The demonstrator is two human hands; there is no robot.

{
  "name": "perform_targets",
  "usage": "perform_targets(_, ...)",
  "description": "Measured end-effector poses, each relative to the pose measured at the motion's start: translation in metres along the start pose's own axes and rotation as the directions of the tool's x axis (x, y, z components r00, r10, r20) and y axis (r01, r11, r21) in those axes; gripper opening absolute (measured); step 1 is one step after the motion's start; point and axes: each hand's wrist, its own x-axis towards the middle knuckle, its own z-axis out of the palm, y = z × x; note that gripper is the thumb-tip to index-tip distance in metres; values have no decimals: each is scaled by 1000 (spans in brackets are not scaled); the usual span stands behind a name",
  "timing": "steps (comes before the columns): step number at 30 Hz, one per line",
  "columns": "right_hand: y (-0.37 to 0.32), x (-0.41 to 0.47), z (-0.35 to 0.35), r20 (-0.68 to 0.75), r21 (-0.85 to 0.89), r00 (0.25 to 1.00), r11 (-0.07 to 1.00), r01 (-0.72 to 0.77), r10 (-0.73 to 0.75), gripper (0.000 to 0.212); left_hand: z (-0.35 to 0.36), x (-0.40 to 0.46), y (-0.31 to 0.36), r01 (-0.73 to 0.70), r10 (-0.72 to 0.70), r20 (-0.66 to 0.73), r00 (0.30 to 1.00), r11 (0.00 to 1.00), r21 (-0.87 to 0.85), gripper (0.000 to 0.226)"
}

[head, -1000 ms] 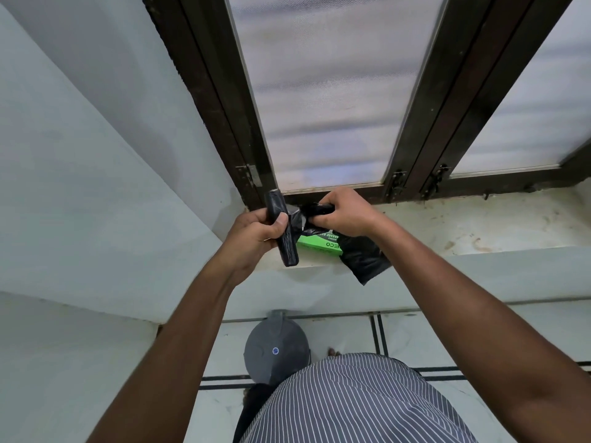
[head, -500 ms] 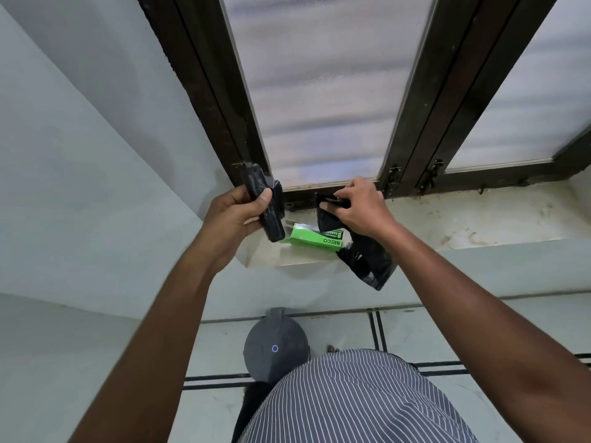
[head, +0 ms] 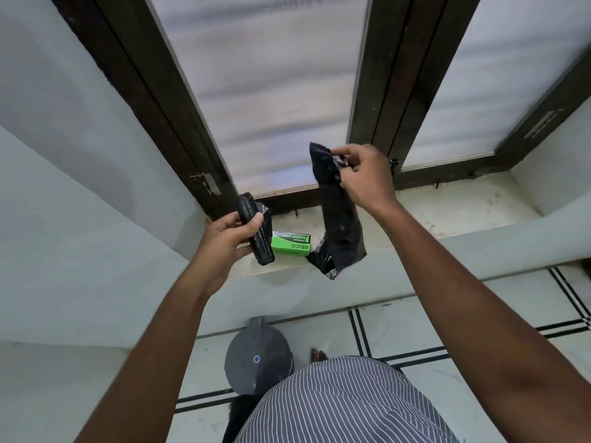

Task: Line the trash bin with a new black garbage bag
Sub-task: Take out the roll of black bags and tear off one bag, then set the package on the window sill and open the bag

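My left hand (head: 228,233) grips a black roll of garbage bags (head: 256,231), held upright over the window ledge. My right hand (head: 363,175) pinches the top of a single folded black garbage bag (head: 339,219), which hangs down free of the roll. Between the two, a green garbage bag box (head: 292,246) lies on the ledge. The grey trash bin (head: 257,358) with its closed lid stands on the floor below, close to my body.
A white stone window ledge (head: 447,212) runs under a dark-framed window (head: 275,91). White walls close in on the left. The floor is white tile with black stripes (head: 361,330). A toe (head: 317,354) shows beside the bin.
The bag has come off the roll. My right hand has lifted it up and to the right, and my left hand has drawn the roll left and slightly down.
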Motion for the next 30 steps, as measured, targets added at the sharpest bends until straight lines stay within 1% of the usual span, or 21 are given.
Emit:
perform_targets(2,1,0,-7,-72,16,994,996,83,-81,34,7,2,-1,3,-3,9,1000,1000,-24,30)
perform_targets(4,2,-7,-10,-68,3,983,985,170,-169,31,13,5,-2,-1,2,20,1000,999,-44,32)
perform_targets(5,6,-12,-6,-22,-11,981,981,192,-192,31,15,6,-3,-3,4,23,1000,998,-57,33)
perform_targets(7,18,-24,5,170,-52,971,983,178,-167,33,18,8,-4,-4,6,25,1000,998,-68,35)
perform_targets(9,34,-40,17,372,-134,927,985,111,-54,37,21,8,-5,-11,11,14,1000,1000,-27,36)
perform_targets(10,42,-47,22,430,-176,903,982,71,11,41,23,8,-6,-16,16,2,1000,1000,6,36)
perform_targets(11,48,-52,26,448,-206,892,977,47,52,44,24,8,-7,-19,20,-9,1000,999,30,37)
perform_targets(13,56,-58,33,420,-216,905,976,33,62,44,26,9,-9,-19,19,-19,1000,1000,21,38)
perform_targets(16,53,-63,39,328,-156,944,988,23,30,32,22,9,-12,-9,9,1,1000,998,-63,34)
perform_targets(17,49,-66,40,302,-118,952,993,-11,46,31,20,9,-13,-1,3,17,1000,996,-92,35)
perform_targets(18,42,-69,40,309,-41,947,996,-82,90,39,20,9,-14,5,-1,35,999,992,-123,38)
perform_targets(19,31,-74,38,374,74,911,973,-217,175,54,20,8,-14,11,-4,47,999,989,-151,42)
perform_targets(20,20,-77,36,497,205,829,893,-401,258,69,21,7,-14,15,-6,54,999,986,-169,44)
perform_targets(21,12,-79,34,635,285,713,767,-575,297,82,22,6,-13,18,-7,60,998,984,-178,45)
perform_targets(22,5,-81,31,743,316,611,660,-682,275,92,24,5,-12,18,-5,68,998,983,-181,43)
perform_targets(23,1,-83,29,800,333,557,605,-723,224,96,26,4,-12,15,-1,78,997,984,-179,40)
perform_targets(24,0,-84,28,816,369,553,581,-725,171,92,27,2,-11,12,4,87,996,984,-176,36)
perform_targets(25,-2,-86,27,808,421,578,572,-703,116,81,27,1,-11,11,6,93,996,984,-178,32)
perform_targets(28,2,-88,31,726,568,688,553,-610,12,44,25,0,-13,19,-2,94,996,982,-186,23)
perform_targets(30,3,-87,33,649,627,760,557,-545,13,26,21,-2,-13,30,-18,71,997,986,-166,27)
